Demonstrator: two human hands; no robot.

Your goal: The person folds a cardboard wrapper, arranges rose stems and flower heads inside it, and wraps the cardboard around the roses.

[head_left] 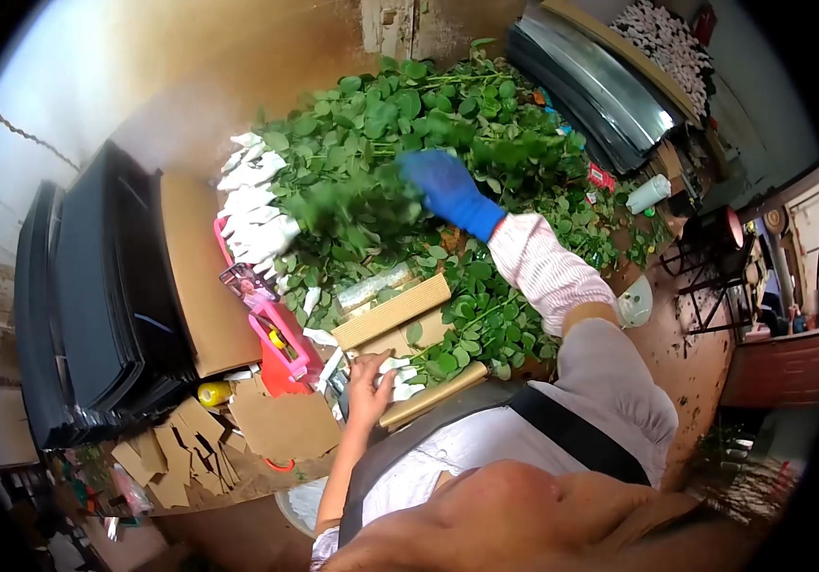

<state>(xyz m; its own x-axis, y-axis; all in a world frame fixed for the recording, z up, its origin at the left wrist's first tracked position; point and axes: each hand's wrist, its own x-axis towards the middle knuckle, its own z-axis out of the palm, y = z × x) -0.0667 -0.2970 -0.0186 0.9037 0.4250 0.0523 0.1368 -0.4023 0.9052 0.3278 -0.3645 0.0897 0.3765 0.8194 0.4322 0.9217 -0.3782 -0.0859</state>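
Head view: my blue-gloved right grip (449,195) is blurred over the leafy stems (371,114), which lie heaped before me; I cannot tell how far it is closed or whether it has hold of any. My bare left grip (367,389), fingers slightly bent, is right by the white wraps (407,391) of the nearer stems; whether it grasps one I cannot tell. Corrugated card (398,312) lies just beyond, the pink basket (306,351) to its left.

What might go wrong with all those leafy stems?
The blue-gloved right hand is in a crowded pile of leafy stems, so some leaves might tear. The phone sits close to the white-wrapped heads, so moving a bunch might knock it. The left hand is bare, so stems could scratch it.
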